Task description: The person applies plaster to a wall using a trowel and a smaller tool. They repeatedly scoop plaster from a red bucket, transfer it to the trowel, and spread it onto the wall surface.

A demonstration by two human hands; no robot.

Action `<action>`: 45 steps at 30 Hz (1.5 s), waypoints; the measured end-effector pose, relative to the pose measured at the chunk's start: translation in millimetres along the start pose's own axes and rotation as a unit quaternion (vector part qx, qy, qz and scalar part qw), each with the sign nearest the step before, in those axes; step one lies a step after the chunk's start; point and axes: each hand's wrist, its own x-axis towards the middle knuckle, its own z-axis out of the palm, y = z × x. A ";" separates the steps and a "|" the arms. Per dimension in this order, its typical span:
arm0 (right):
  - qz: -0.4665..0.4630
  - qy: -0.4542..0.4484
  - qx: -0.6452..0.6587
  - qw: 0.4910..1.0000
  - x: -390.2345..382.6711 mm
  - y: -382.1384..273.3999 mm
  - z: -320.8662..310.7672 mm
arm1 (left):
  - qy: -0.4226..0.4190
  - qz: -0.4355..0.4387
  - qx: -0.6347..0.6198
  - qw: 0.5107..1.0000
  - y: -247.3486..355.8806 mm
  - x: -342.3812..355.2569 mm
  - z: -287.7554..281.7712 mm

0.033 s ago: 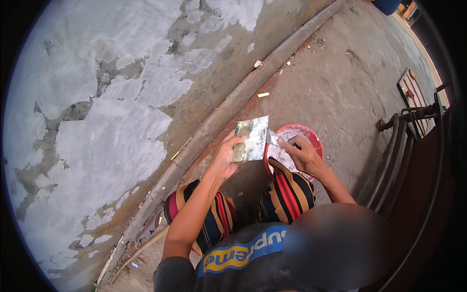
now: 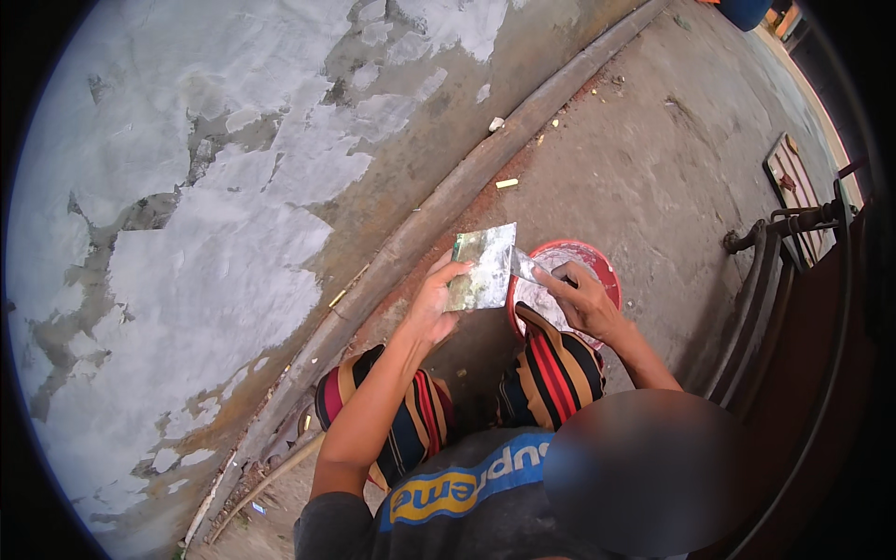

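Observation:
My left hand (image 2: 432, 303) grips a thin, flat rectangular plate (image 2: 483, 268) by its left side, thumb on top. White paste smears cover much of the plate's face. In my right hand (image 2: 588, 303) is a putty knife (image 2: 524, 264), its metal blade against or very close to the plate's right edge. A red bucket (image 2: 611, 268) stands beneath my right hand, with white paste (image 2: 560, 252) coating its inside. My right hand and knee hide part of the bucket.
The patchy wall (image 2: 215, 252) at left bears white paste. A concrete ledge (image 2: 448, 196) runs along its foot. A yellow scrap (image 2: 507, 184) lies on the floor. Dark metal rails (image 2: 761, 299) and a leaning panel (image 2: 789, 182) stand at right. A blue container (image 2: 745, 11) sits far off.

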 end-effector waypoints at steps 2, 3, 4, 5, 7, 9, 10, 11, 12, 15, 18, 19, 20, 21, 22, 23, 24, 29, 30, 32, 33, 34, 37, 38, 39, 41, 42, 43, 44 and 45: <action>0.002 0.012 0.018 1.000 1.9 -1.2 3.7 | 0.027 -0.005 0.014 1.000 0.0 0.9 -4.0; -0.027 -0.013 -0.012 0.999 2.2 -2.0 3.1 | 0.038 0.002 0.005 0.999 3.4 0.5 -6.0; -0.019 -0.024 0.008 1.000 -0.3 -2.8 6.2 | 0.046 0.008 -0.004 0.999 10.0 -0.5 -7.3; -0.010 -0.036 0.027 0.999 -3.8 -3.0 11.3 | 0.055 0.014 -0.012 0.998 16.8 -1.7 -7.7; 0.026 -0.025 0.097 0.995 -1.5 1.9 14.7 | 0.039 0.072 -0.006 0.997 28.4 -6.0 -2.6; 0.082 0.019 0.195 0.977 8.5 11.5 11.9 | 0.022 0.124 0.025 0.992 37.7 -4.3 -4.8; 0.114 0.039 0.244 0.962 9.0 13.7 10.3 | 0.031 0.132 0.028 0.990 38.2 -6.3 -6.5; 0.185 0.025 0.358 0.915 15.0 7.6 4.6 | 0.038 0.138 0.031 0.989 38.7 -6.3 -7.0; 0.195 0.018 0.404 0.894 23.5 -1.2 -0.8 | 0.046 0.144 0.035 0.988 38.0 -5.6 -7.8; 0.234 -0.020 0.503 0.832 36.9 -9.5 -9.3 | 0.048 0.118 0.020 0.992 33.1 -4.4 -7.7; 0.154 0.034 0.454 0.877 48.1 -16.5 4.9 | 0.043 0.095 0.014 0.994 28.2 -1.2 -13.3; 0.130 0.029 0.403 0.906 52.4 -17.3 4.7 | 0.042 0.089 0.014 0.995 28.2 -1.0 -13.8; 0.073 0.036 0.313 0.946 57.2 -17.4 8.1 | 0.048 0.087 0.003 0.995 28.9 -1.9 -13.5; 0.015 0.043 0.218 0.975 62.5 -18.4 12.1 | 0.054 0.085 -0.008 0.995 30.7 -3.3 -11.7; -0.041 0.051 0.119 0.991 65.7 -19.3 14.6 | 0.057 0.081 -0.019 0.995 32.9 -4.0 -10.8; -0.018 0.047 0.137 0.989 63.4 -20.4 20.2 | 0.070 0.078 -0.029 0.994 34.5 -3.7 -16.9; -0.020 0.037 0.129 0.991 59.1 -18.6 25.6 | 0.083 0.074 -0.038 0.993 36.2 -2.7 -26.5; 0.053 0.043 0.092 0.993 39.4 4.0 13.6 | 0.070 0.150 0.027 0.986 51.5 -11.4 -21.1; 0.074 0.053 0.072 0.993 38.0 13.8 7.8 | 0.070 0.166 0.064 0.982 52.1 -10.7 -16.8; 0.192 -0.063 0.107 0.974 64.5 9.2 -30.1 | 0.060 0.167 0.165 0.970 53.8 -8.1 -18.2; 0.188 -0.142 0.097 0.967 79.7 9.4 -48.4 | 0.045 0.151 0.225 0.961 57.5 -7.9 -24.6; 0.185 -0.222 0.087 0.953 91.6 11.5 -61.8 | 0.028 0.130 0.282 0.950 57.1 -9.9 -30.4; 0.147 -0.330 0.116 0.925 111.9 28.9 -70.2 | -0.007 0.063 0.342 0.937 60.4 -11.2 -32.5; 0.136 -0.361 0.104 0.917 121.2 31.9 -69.4 | -0.011 0.066 0.369 0.927 62.4 -13.4 -27.0; 0.125 -0.392 0.093 0.907 126.9 33.5 -66.8 | -0.016 0.069 0.396 0.915 63.9 -16.3 -21.3; 0.116 -0.406 0.126 0.898 137.5 34.6 -57.4 | -0.016 0.076 0.435 0.897 65.9 -17.6 -20.2; 0.112 -0.413 0.142 0.893 141.4 34.6 -53.6 | -0.028 0.063 0.430 0.900 66.7 -17.6 -20.3; 0.118 -0.421 0.136 0.889 146.0 34.5 -50.5 | -0.040 0.049 0.428 0.901 69.6 -17.5 -20.6; 0.125 -0.429 0.131 0.885 150.2 34.1 -48.3 | -0.052 0.035 0.426 0.903 71.4 -17.7 -20.9; 0.132 -0.437 0.126 0.881 153.5 34.5 -46.2 | -0.047 0.038 0.427 0.902 71.0 -17.4 -22.5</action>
